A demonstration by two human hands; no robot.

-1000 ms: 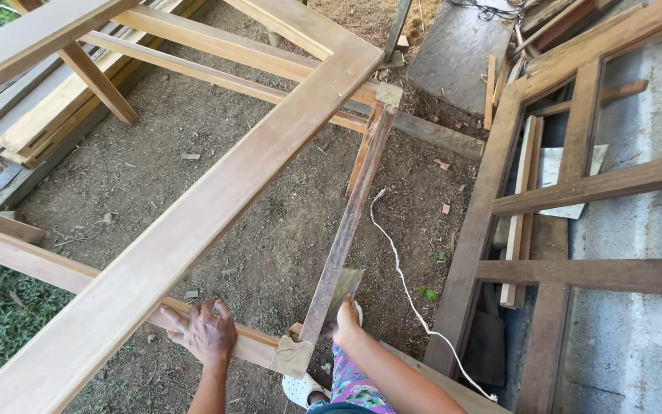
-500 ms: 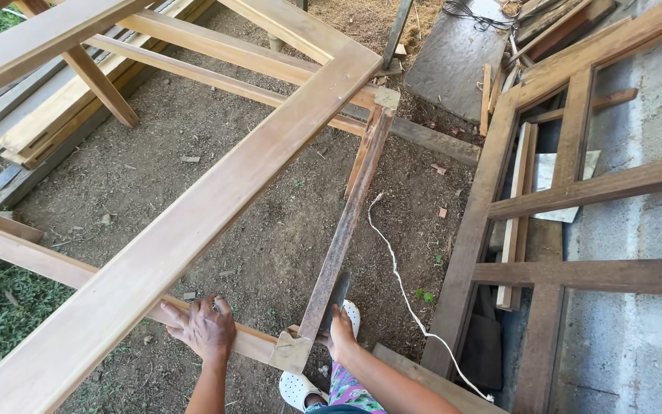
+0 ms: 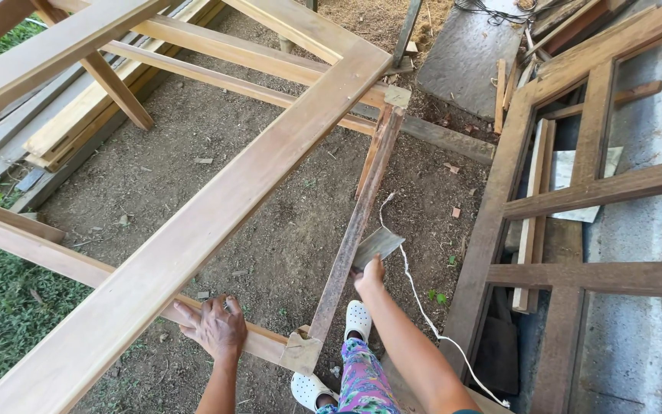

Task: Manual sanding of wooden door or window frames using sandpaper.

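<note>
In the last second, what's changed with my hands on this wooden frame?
The right hand slid its sandpaper sheet a little farther up the darker rail, away from the corner joint. The left hand stayed flat on the lower rail; the frame has not shifted.

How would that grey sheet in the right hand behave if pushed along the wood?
The grey sheet looks thin and flat, so probably light and bendy. The right hand holds only its lower edge, yet it stays straight, suggesting some stiffness. If it is sandpaper, it would likely drag rather than slide on the dark rail.
</note>
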